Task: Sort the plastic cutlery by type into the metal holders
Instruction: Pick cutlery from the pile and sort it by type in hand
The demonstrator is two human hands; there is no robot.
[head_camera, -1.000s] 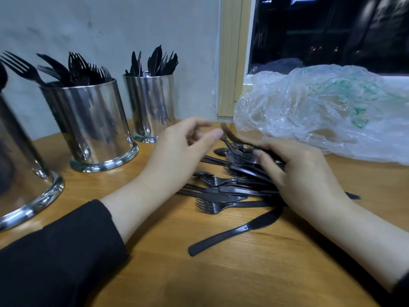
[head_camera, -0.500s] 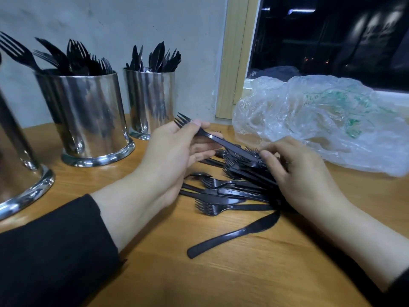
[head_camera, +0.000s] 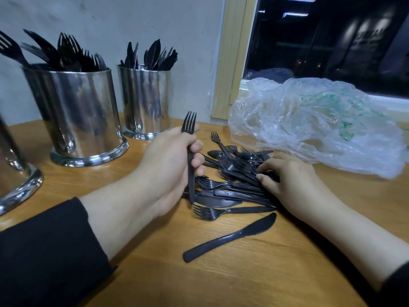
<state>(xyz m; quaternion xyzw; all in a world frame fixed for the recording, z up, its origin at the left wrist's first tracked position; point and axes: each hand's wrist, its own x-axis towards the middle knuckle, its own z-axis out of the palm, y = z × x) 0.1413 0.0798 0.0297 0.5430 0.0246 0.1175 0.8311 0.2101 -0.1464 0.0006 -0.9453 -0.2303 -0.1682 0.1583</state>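
Lifted from the heap of black plastic cutlery since half a second ago, a black plastic fork now stands upright, gripped by the left hand just left of the heap, near the shiny metal fork holder. Right hand fingers pinch pieces at the heap's right edge.

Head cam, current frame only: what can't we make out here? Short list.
- Leftmost metal holder, head view: cut off by the left edge; its contents are out of frame.
- Right hand fingertips: buried in the cutlery pile; what they touch is unclear.
- Pile count by type: pieces overlap, all black.
- Left hand hides the middle of the fork handle.
- Plastic bag: cut off at the right edge; crumpled film hides any contents.
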